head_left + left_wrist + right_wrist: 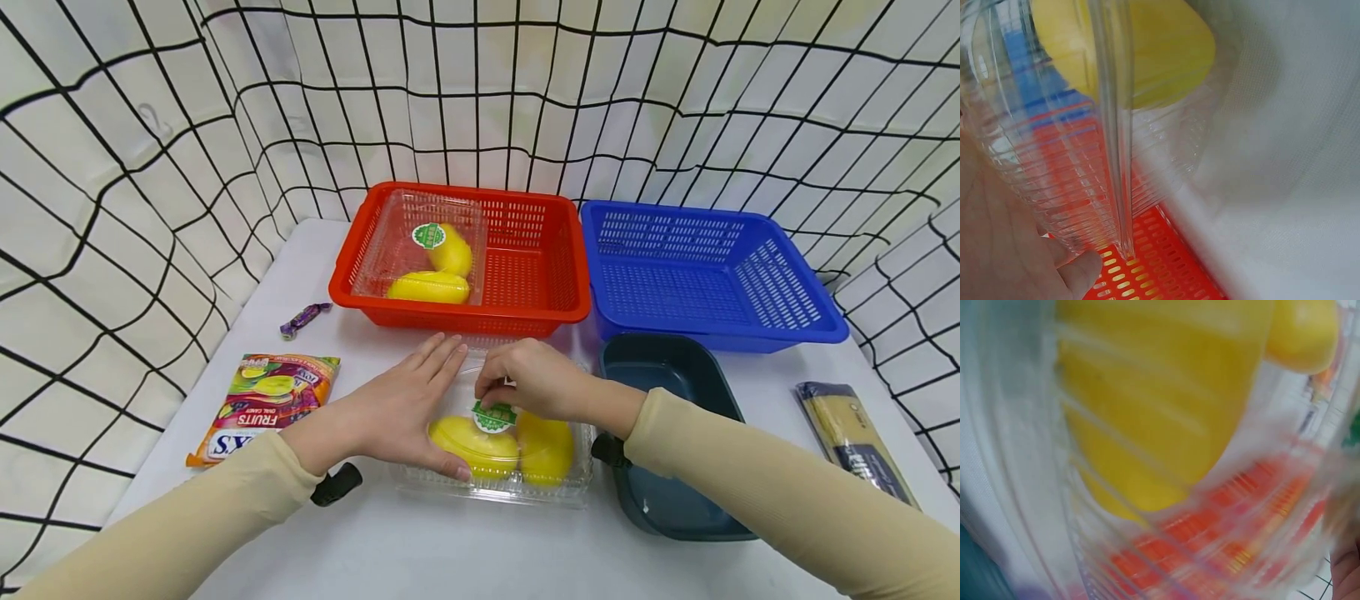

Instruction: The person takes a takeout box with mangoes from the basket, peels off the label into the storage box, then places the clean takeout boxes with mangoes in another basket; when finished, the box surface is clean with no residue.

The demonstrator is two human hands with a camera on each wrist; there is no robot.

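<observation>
A clear plastic clamshell box (525,493) lies closed on the table, with two yellow fruits (545,450) inside. Spread flat over the left part of its lid is my left hand (401,408). My right hand (536,379) is over the lid, its fingers curled and pinching at the upper left edge of a round green-and-white sticker (495,417). The left wrist view shows the box's ribbed side (1072,187) beside the left hand's fingers. Through the clear wall in the right wrist view, one yellow fruit (1154,412) appears close up and blurred.
Behind stands a red basket (536,312) with another stickered fruit box (375,267); a blue basket (712,325) adjoins it. A dark teal tub (675,517) sits under my right forearm. Candy bag (262,400) and wrapped candy (305,318) lie left, a noodle-like packet (851,433) right. Black netting surrounds the table.
</observation>
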